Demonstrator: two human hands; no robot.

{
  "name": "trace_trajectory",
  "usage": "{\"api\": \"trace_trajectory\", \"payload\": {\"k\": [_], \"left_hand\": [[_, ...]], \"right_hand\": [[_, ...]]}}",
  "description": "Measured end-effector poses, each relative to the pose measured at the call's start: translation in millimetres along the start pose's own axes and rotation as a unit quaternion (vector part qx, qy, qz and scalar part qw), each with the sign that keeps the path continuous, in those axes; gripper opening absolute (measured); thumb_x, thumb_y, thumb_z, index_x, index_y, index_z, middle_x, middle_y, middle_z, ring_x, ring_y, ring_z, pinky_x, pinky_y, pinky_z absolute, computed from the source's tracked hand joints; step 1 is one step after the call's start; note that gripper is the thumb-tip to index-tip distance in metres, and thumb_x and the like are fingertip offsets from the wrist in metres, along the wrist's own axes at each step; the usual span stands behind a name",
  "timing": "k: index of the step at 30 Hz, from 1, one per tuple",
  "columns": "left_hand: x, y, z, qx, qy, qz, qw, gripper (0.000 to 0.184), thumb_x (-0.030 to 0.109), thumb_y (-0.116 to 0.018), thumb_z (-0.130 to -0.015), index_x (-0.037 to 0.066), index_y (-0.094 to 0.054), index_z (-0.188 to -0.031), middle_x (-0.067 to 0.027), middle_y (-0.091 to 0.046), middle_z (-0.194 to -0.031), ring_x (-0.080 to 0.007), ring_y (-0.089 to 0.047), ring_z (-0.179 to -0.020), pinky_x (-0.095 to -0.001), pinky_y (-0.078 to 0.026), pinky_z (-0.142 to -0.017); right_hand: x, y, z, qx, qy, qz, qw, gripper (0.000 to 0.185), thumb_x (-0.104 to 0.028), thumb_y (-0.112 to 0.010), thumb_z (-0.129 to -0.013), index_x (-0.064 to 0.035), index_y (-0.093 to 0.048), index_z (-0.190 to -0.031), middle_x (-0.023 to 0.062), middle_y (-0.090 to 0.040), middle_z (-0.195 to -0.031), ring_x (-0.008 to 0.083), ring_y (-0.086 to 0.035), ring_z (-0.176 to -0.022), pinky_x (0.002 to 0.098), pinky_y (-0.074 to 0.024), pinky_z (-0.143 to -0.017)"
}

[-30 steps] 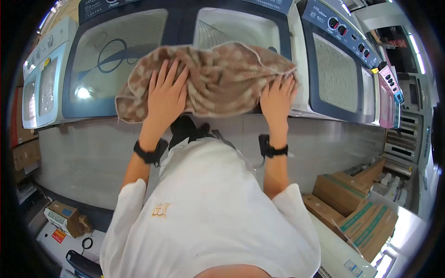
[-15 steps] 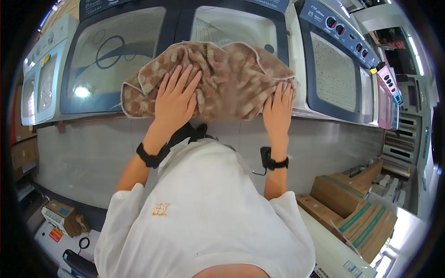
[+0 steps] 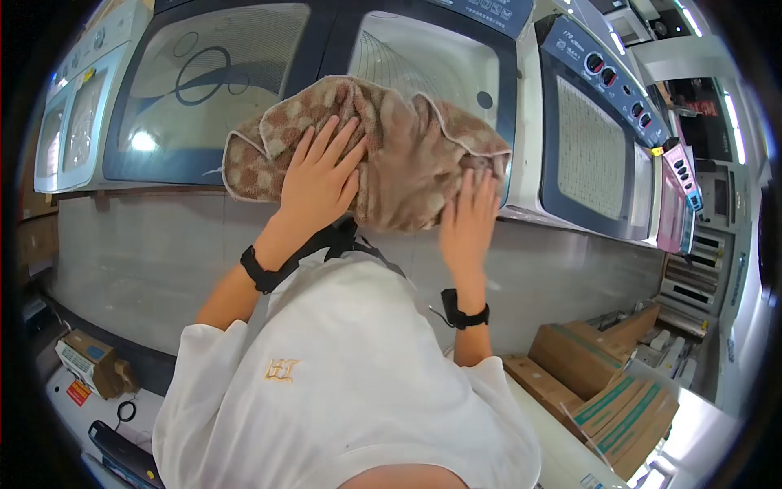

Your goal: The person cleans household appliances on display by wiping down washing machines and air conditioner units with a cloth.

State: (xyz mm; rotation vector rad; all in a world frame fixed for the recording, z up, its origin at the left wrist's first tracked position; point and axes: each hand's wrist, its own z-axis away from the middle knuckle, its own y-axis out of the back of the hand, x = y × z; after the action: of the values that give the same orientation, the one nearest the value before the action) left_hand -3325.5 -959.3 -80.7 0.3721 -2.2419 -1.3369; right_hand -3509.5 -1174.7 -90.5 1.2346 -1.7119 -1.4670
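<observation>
A brown checked plush towel (image 3: 407, 171) with pale edging lies bunched over the front of a dark-framed washing machine (image 3: 322, 65), part of it hanging past the front edge. My left hand (image 3: 320, 181) rests flat on the towel's left half, fingers spread. On the lower right part of the towel is my right hand (image 3: 470, 216), its fingers stretched out and slightly blurred. Neither hand grips the cloth. Each wrist wears a black band.
Another washer with knobs (image 3: 590, 138) stands to the right, and a pale blue one (image 3: 77, 138) to the left. Cardboard boxes (image 3: 574, 359) are stacked behind on the right. Grey floor (image 3: 147, 253) runs along the machines' front.
My right hand has moved left and toward my body, and the towel's right side has shifted and crumpled with it. My left hand stays on the same part of the cloth. The view has shifted slightly.
</observation>
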Motion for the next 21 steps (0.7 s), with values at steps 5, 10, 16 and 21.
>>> {"api": "trace_trajectory", "payload": {"k": [5, 10, 16, 21], "left_hand": [[-1.0, -6.6, -17.6, 0.017, -0.006, -0.024, 1.000, 0.040, 0.019, -0.057, -0.094, 0.006, -0.063, -0.131, -0.0146, -0.050, -0.152, -0.0363, -0.040, -0.146, -0.0550, -0.028, -0.120], [-3.7, -27.3, -41.4, 0.037, 0.002, -0.040, 0.998, 0.044, 0.018, -0.058, -0.092, 0.004, -0.062, -0.133, -0.0162, -0.050, -0.152, -0.0367, -0.038, -0.146, -0.0557, -0.028, -0.120], [-8.0, -4.5, -18.9, -0.033, 0.007, 0.006, 0.999, 0.049, 0.017, -0.055, -0.093, 0.004, -0.059, -0.140, -0.0147, -0.046, -0.156, -0.0361, -0.038, -0.148, -0.0504, -0.028, -0.121], [-93.0, 50.9, 34.2, -0.057, 0.099, 0.135, 0.984, 0.051, 0.017, -0.048, -0.099, 0.013, -0.052, -0.151, -0.0122, -0.042, -0.161, -0.0375, -0.039, -0.146, -0.0493, -0.031, -0.120]], "right_hand": [[29.2, -12.6, -34.6, 0.034, -0.051, 0.008, 0.998, 0.054, -0.021, -0.049, -0.104, 0.0025, -0.043, -0.152, 0.0326, -0.035, -0.158, 0.0486, -0.030, -0.149, 0.0579, -0.0226, -0.122], [-15.6, -32.5, -71.6, 0.050, -0.030, 0.045, 0.997, 0.051, -0.017, -0.049, -0.103, 0.0090, -0.046, -0.146, 0.0341, -0.038, -0.155, 0.0488, -0.030, -0.149, 0.0577, -0.0224, -0.122], [-27.6, -20.6, -37.1, -0.026, 0.057, 0.019, 0.998, 0.049, -0.016, -0.050, -0.102, 0.0070, -0.048, -0.146, 0.0323, -0.035, -0.158, 0.0464, -0.029, -0.150, 0.0566, -0.0218, -0.123], [6.2, -6.4, -22.9, -0.015, -0.051, 0.023, 0.998, 0.053, -0.022, -0.048, -0.106, 0.0026, -0.042, -0.152, 0.0319, -0.029, -0.161, 0.0481, -0.026, -0.151, 0.0566, -0.0203, -0.123]]}}
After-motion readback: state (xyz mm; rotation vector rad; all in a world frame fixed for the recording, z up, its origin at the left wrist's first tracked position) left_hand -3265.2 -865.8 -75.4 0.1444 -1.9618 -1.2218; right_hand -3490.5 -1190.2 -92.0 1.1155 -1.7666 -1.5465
